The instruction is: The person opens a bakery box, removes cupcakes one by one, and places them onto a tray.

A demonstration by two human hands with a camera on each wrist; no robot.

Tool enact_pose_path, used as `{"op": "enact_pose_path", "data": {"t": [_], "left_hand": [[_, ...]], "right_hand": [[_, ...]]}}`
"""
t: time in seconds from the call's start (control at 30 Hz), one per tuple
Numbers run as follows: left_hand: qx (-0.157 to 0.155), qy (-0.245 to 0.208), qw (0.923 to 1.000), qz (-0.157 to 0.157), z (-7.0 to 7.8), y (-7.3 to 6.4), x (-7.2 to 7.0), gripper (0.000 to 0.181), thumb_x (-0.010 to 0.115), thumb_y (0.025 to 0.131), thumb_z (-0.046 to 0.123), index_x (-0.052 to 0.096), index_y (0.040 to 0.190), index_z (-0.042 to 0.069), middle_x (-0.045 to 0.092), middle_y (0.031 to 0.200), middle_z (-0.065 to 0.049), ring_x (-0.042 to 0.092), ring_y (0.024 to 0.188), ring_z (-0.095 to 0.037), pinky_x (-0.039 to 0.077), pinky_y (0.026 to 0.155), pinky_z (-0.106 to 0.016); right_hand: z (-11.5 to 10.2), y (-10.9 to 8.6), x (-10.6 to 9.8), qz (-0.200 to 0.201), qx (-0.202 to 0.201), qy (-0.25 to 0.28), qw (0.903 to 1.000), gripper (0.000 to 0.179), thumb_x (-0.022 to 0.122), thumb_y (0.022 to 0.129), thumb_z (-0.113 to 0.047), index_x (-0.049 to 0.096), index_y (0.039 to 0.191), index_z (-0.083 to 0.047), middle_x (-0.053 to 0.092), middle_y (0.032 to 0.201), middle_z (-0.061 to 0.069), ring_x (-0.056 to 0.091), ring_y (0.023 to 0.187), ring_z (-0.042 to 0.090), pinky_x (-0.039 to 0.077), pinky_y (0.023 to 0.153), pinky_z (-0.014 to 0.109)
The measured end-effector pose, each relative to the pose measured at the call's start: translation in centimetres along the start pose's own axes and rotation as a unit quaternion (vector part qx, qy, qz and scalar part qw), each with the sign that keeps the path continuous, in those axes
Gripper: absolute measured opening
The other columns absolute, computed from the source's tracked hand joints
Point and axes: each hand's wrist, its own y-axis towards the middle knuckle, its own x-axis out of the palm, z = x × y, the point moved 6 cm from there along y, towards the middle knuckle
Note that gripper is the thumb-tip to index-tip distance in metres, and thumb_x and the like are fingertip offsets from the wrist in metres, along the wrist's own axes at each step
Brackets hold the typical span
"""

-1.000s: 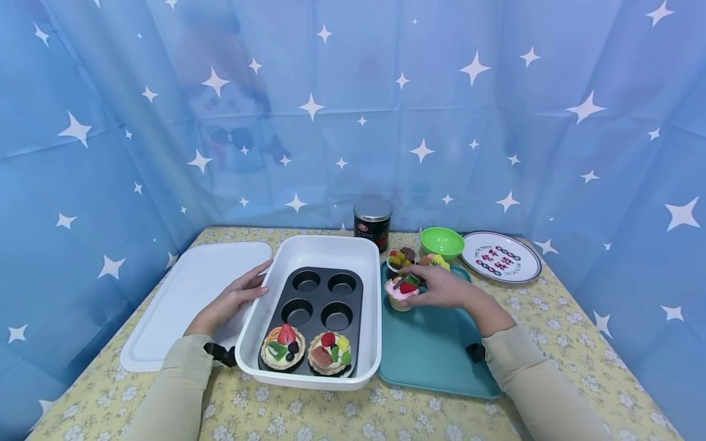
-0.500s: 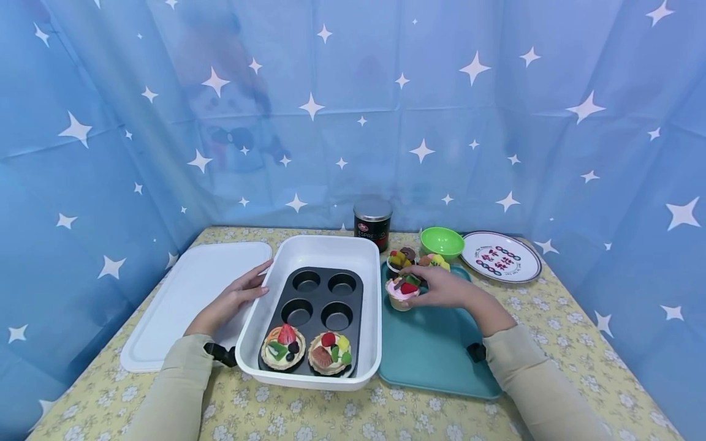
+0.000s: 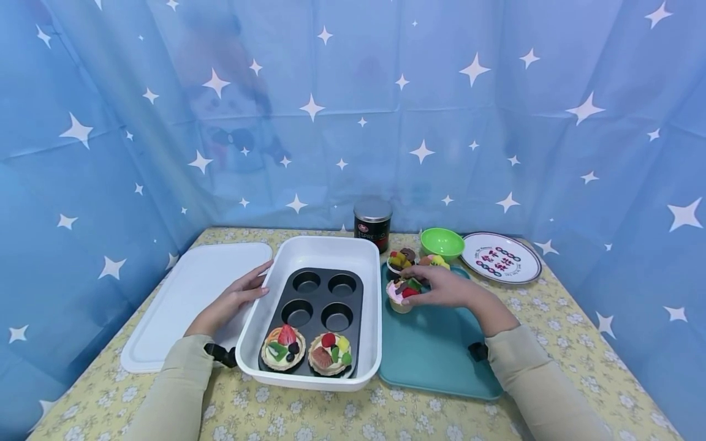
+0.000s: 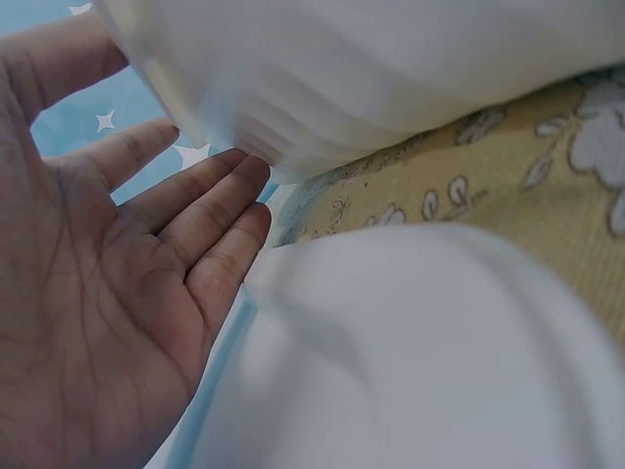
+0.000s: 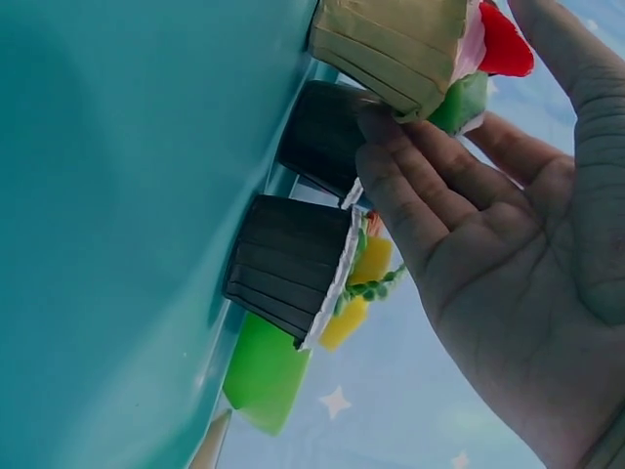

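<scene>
My right hand (image 3: 447,286) holds a toy cupcake (image 3: 398,295) with pink cream and a strawberry between thumb and fingers, at the back left of the teal tray (image 3: 436,349). In the right wrist view its tan cup (image 5: 391,49) tilts above the fingers. Behind it stand a dark-cupped cupcake (image 3: 398,260) and another with yellow topping (image 3: 438,261), partly hidden by the hand. My left hand (image 3: 234,297) rests with extended fingers at the left side of a white basin (image 3: 306,251). Inside lies a dark muffin tin (image 3: 320,294), with two fruit tarts (image 3: 283,348) in its front cups.
A white lid (image 3: 193,294) lies left of the basin. Along the back stand a black espresso can (image 3: 372,226), a green bowl (image 3: 442,242) and a printed white plate (image 3: 501,257). A blue starry curtain encloses the flowered tabletop.
The pink cupcake has tipped and shifted slightly in the right hand's fingers. The left hand and the basin stay in place.
</scene>
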Motion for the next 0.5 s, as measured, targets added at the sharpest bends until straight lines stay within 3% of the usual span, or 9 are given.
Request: {"op": "enact_pose_path", "data": {"t": [0.5], "left_hand": [[-0.004, -0.002, 1.0, 0.002, 0.2, -0.07, 0.07, 0.071, 0.062, 0.099, 0.038, 0.025, 0.16, 0.038, 0.029, 0.163, -0.008, 0.029, 0.148, -0.037, 0.024, 0.115, -0.063]], "right_hand": [[-0.76, -0.16, -0.39, 0.012, -0.016, 0.003, 0.9998, 0.062, 0.072, 0.093, -0.042, 0.058, 0.139, -0.003, 0.062, 0.135, 0.011, 0.057, 0.125, 0.033, 0.049, 0.1, 0.051]]}}
